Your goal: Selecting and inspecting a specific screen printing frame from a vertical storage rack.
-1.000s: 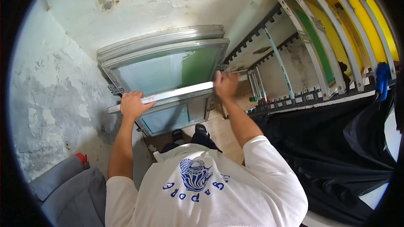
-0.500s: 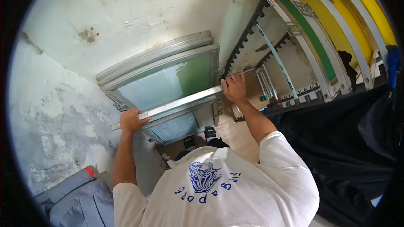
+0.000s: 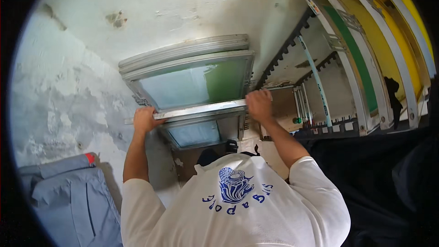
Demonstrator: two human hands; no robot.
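Overhead, left hand (image 3: pixel 145 120) and right hand (image 3: pixel 259 105) on a metal screen frame (image 3: pixel 201 110).

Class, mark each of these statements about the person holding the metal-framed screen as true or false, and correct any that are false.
1. Both hands grip the top bar of a metal-framed screen. True: left hand, right hand, screen.
2. The screens stand against a wall. True: the wall.
3. The right hand holds a blue bottle. False: it grips the frame bar.
4. A grey garment lies to the person's right. False: the garment is on the left.
5. The rack's screens are yellow and green. True: rack.
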